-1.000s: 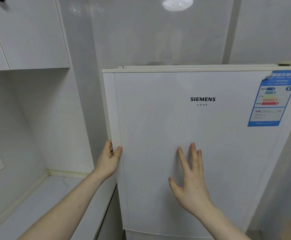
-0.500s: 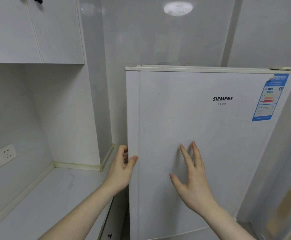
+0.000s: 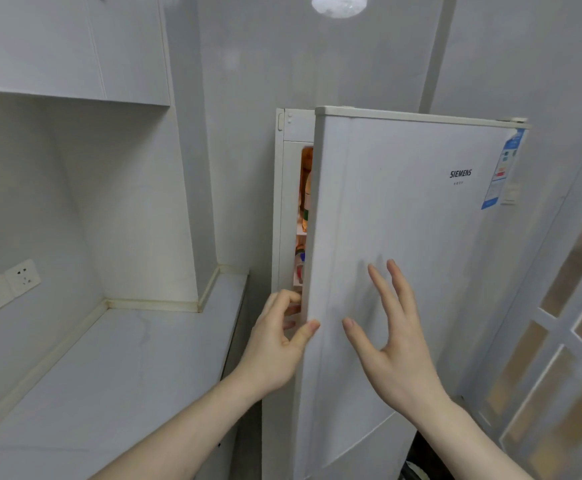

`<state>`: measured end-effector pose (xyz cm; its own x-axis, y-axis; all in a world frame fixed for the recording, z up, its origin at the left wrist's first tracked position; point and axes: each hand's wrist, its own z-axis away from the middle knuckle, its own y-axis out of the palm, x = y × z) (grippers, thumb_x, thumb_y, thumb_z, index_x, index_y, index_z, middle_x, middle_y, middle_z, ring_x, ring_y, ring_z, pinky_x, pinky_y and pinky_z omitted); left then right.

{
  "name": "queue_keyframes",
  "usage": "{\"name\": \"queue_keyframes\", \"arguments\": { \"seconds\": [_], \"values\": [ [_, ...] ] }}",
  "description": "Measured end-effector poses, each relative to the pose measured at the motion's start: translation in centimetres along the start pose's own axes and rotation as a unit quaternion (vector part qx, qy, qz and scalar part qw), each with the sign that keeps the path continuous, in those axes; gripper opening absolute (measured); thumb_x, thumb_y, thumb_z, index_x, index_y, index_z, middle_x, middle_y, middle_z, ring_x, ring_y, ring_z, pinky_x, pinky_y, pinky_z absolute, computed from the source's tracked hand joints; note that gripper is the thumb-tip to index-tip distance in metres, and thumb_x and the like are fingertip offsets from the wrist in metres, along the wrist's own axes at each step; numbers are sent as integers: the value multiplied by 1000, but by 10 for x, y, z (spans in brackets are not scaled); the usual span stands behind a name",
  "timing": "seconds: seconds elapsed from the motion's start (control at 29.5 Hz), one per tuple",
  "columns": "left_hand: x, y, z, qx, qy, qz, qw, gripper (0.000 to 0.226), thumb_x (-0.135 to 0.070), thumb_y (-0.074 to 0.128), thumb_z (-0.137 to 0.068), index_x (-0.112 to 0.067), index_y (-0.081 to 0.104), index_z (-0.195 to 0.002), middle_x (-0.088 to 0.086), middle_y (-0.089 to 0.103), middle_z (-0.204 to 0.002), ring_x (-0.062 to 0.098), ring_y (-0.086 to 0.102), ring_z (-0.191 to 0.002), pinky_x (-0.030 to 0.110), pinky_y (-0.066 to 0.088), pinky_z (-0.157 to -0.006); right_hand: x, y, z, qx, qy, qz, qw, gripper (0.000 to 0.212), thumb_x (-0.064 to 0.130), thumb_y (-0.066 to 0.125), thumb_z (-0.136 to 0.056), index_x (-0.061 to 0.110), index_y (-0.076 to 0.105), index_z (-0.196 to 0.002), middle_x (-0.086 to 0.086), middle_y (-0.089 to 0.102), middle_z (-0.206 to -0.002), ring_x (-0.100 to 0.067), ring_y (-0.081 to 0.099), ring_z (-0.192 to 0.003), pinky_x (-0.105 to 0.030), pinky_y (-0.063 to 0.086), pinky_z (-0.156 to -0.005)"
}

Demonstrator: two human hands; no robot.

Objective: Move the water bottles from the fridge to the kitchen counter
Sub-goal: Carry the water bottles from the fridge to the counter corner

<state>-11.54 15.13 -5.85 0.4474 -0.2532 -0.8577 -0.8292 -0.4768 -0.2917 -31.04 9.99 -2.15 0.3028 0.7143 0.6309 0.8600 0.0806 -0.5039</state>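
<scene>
The white fridge door [image 3: 403,237] stands ajar by a narrow gap on its left side. My left hand [image 3: 275,344] grips the door's left edge, fingers curled behind it and thumb on the front. My right hand [image 3: 393,341] hovers open just in front of the door face, fingers spread. Through the gap [image 3: 305,216] I see slivers of lit shelves with orange and coloured items; I cannot tell whether any are water bottles. The pale kitchen counter [image 3: 126,375] lies bare to the left of the fridge.
Wall cupboards [image 3: 68,43] hang above the counter. Two wall sockets [image 3: 4,287] sit on the left wall. A white pillar [image 3: 192,168] stands between counter and fridge. A white lattice door [image 3: 559,358] with frosted panes stands at the right.
The fridge door was shut and is now pulled open a little by my left hand. My right hand has lifted off the door face. The view has swung to the left.
</scene>
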Motion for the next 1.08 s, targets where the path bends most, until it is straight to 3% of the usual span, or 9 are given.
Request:
{"name": "queue_keyframes", "arguments": {
  "seconds": [0.1,0.17,0.27,0.34,0.44,0.54,0.75,0.91,1.08],
  "values": [
    [-12,5,20,22,35,-22,999,27,-29,73,-94,-34,62,-119,-18,56,-123,4,60,-119,37,52,-105,14,-11,17,-23,-12,-5,1000,79,29,71,-96,45,27,-160,26,7,-169,9,7,-154,-14,16,-115],
    [-17,7,31,43,54,-34,997,32,-27,75,-93,-32,64,-123,-21,54,-128,3,56,-125,34,48,-108,20,-18,25,-61,-38,-12,997,75,23,73,-94,37,36,-157,16,20,-167,-1,21,-154,-20,29,-116],
    [-24,10,45,76,78,-56,992,32,-26,76,-91,-35,68,-121,-25,49,-141,0,46,-138,27,38,-116,37,-33,35,-143,-108,-9,984,56,17,73,-93,30,53,-144,4,43,-149,-16,54,-128,-17,47,-93],
    [-29,14,51,98,96,-72,988,32,-24,75,-92,-37,69,-122,-26,46,-145,-2,42,-141,23,34,-118,50,-42,40,-170,-148,-12,974,51,11,71,-89,26,59,-137,1,49,-139,-17,60,-111,-17,47,-84],
    [-37,23,58,138,114,-73,981,36,-21,71,-96,-37,68,-128,-20,45,-149,4,40,-144,30,35,-120,67,-52,50,-156,-183,-42,970,50,-2,69,-88,23,62,-132,-1,51,-137,-20,65,-106,-23,54,-82],
    [-44,35,63,169,130,-83,973,37,-24,68,-98,-37,66,-132,-19,44,-152,12,40,-146,42,39,-118,80,-58,62,-113,-178,-79,974,58,-16,68,-87,21,63,-132,1,51,-141,-24,66,-116,-28,59,-89],
    [-56,48,70,257,173,-121,943,49,-4,61,-97,-40,68,-129,-29,47,-148,8,37,-145,38,34,-120,75,-74,77,-69,-89,-33,993,60,-9,65,-93,23,57,-143,10,47,-154,-13,41,-148,-45,47,-113],
    [-48,42,63,221,121,-158,955,41,-4,56,-97,-38,78,-104,-32,57,-135,-5,47,-132,26,44,-108,56,-96,97,-102,-35,26,994,61,-3,66,-94,28,55,-145,16,43,-154,-4,39,-147,-46,45,-115],
    [-42,30,51,179,96,-163,966,39,-8,57,-98,-43,75,-96,-34,58,-126,-4,56,-118,19,47,-96,35,-115,113,-155,-25,83,984,59,-6,68,-88,25,64,-138,12,49,-149,-10,46,-142,-51,50,-108]
  ]
}}
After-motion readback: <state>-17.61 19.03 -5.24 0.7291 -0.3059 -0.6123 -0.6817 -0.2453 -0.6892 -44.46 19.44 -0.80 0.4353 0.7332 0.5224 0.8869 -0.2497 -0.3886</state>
